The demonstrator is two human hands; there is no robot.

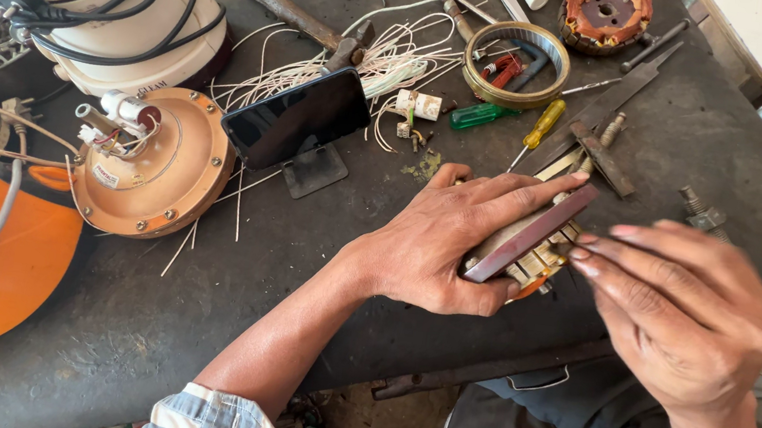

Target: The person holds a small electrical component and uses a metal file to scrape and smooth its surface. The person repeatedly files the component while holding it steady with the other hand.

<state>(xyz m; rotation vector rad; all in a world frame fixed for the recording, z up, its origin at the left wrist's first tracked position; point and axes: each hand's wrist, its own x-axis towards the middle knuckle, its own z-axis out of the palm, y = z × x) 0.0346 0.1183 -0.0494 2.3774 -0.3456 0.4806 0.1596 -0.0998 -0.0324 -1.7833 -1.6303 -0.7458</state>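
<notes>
Holding stator in closed L hand grip w/ flat bar atop, near tabletop front edge; R hand fingers straight, tips touching stator, grasping nothing.

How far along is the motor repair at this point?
Done: a fan motor housing lies opened on the workbench, a wound stator set aside. In hand: left hand grips a stator core with a flat bar across it; right hand touches its edge. Left: loose white wires lie unused.
</notes>
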